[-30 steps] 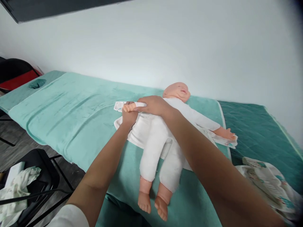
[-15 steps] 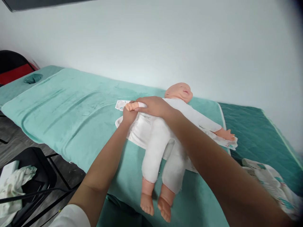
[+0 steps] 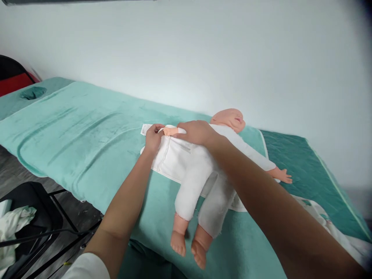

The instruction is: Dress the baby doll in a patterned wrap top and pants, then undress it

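A baby doll (image 3: 193, 174) with a white cloth body lies on its back, its head at the far side and its bare feet towards me. Spread beneath it is a white baby garment (image 3: 171, 157) with patterned ends. My left hand (image 3: 154, 136) pinches the garment's edge beside the doll's small hand (image 3: 170, 131). Across the doll's body, my right hand (image 3: 197, 132) grips the doll's forearm near the wrist. The doll's other arm (image 3: 283, 175) stretches out to the right, over the garment's other side.
A light green sheet (image 3: 95, 120) covers the bed, with a darker green quilted pad (image 3: 296, 155) at the right. Patterned cloth (image 3: 328, 224) lies at the right behind my forearm. A black chair (image 3: 37, 209) with a crumpled cloth (image 3: 17, 224) stands at the lower left.
My left hand has shifted from under the doll's hand to the garment edge left of it. The doll's wrist stays in my right hand. The view has moved slightly.
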Action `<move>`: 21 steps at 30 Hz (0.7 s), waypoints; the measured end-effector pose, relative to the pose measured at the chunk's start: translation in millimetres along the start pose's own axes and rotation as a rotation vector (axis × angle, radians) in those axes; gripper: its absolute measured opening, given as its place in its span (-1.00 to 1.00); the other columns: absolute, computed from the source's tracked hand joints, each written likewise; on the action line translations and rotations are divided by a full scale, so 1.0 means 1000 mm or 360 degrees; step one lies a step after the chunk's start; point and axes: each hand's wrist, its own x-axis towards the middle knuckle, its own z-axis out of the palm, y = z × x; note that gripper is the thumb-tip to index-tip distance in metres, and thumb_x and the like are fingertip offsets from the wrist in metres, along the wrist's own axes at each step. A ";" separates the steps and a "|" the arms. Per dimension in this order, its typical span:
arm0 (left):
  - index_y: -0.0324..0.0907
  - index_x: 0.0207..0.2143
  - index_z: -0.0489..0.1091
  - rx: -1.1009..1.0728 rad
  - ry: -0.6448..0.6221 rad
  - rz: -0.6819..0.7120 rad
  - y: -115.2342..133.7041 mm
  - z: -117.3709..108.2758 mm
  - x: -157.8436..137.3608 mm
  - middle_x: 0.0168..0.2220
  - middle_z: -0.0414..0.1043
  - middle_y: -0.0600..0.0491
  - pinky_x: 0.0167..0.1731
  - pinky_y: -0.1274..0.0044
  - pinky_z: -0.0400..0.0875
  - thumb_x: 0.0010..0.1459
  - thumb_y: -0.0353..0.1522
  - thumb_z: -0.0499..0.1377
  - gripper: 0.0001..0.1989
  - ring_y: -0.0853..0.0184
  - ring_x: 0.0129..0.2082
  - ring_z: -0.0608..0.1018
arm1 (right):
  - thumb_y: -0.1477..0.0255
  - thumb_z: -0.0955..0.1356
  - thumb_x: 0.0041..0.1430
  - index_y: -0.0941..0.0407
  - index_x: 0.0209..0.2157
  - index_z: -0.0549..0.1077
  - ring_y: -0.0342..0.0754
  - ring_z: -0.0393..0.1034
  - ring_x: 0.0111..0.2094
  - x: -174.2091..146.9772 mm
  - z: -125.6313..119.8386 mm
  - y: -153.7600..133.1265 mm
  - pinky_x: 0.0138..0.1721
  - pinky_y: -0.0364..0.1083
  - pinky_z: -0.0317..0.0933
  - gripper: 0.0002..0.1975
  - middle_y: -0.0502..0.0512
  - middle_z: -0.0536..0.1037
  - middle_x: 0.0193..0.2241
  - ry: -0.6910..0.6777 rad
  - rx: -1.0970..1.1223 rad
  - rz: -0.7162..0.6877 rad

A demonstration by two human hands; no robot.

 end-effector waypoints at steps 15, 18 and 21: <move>-0.14 -0.35 0.41 0.0528 0.0094 0.0474 0.008 0.007 -0.015 -0.27 0.47 0.04 -0.07 0.45 0.38 0.12 -0.51 0.07 -0.84 0.30 -0.18 0.50 | 0.05 0.19 0.32 0.10 -0.11 0.49 0.15 0.51 -0.23 0.012 0.018 -0.001 -0.29 -0.01 0.13 -0.53 0.24 0.63 -0.21 0.0000 -0.0306 0.0017; -0.12 -0.34 0.44 0.0592 -0.0057 0.0587 0.011 0.010 -0.017 -0.26 0.49 0.04 -0.07 0.45 0.38 0.15 -0.50 0.10 -0.84 0.29 -0.18 0.51 | 0.04 0.19 0.34 0.14 -0.04 0.45 0.17 0.52 -0.20 0.018 0.023 -0.004 -0.26 0.00 0.16 -0.50 0.30 0.63 -0.19 0.0029 -0.0343 0.0049; -0.12 -0.29 0.47 0.0580 -0.0199 0.0588 0.011 0.012 -0.018 -0.24 0.53 0.03 -0.08 0.45 0.39 0.18 -0.46 0.15 -0.88 0.28 -0.17 0.53 | 0.12 0.20 0.34 0.16 -0.01 0.42 0.18 0.53 -0.21 0.025 0.027 -0.009 -0.27 0.01 0.18 -0.56 0.33 0.63 -0.19 0.0026 -0.0389 0.0088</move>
